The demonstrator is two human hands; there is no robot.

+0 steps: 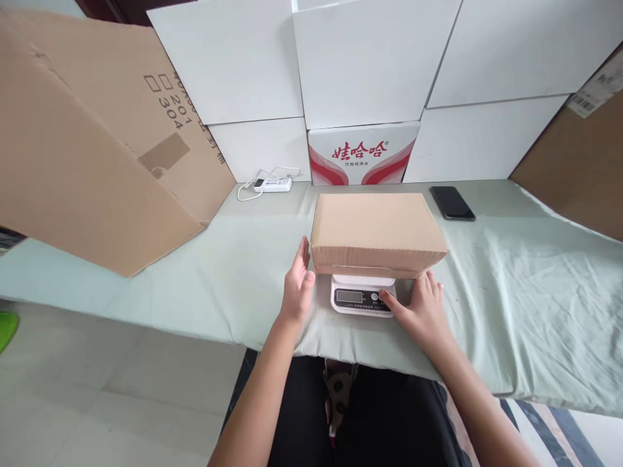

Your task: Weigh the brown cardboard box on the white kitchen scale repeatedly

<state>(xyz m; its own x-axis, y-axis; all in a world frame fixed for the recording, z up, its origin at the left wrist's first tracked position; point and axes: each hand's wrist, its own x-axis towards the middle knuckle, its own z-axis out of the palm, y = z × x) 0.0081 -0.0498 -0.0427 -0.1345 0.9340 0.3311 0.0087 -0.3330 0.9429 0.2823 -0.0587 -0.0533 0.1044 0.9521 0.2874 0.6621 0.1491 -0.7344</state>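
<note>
A closed brown cardboard box (377, 224) rests on a small white digital kitchen scale (363, 312), hiding most of its weighing platform. The scale's display (349, 296) looks blank. Beside the box's left side is my left hand (298, 285), its fingers stretched out and nothing in its grasp; whether it touches the cardboard I cannot tell. My right hand (424, 311) lies at the scale's right side with the thumb on a button of the control panel. Its other fingers are spread near the box's lower right corner, partly hidden by the box.
A black phone (452, 203) lies right of the box. Back left is a white device with a cable (273, 185). White panels (360, 65) and a red-printed carton (363, 154) wall off the back. Large cardboard (97, 149) stands at left, more cardboard (579, 155) at right. Pale green cloth (209, 292) covers the table.
</note>
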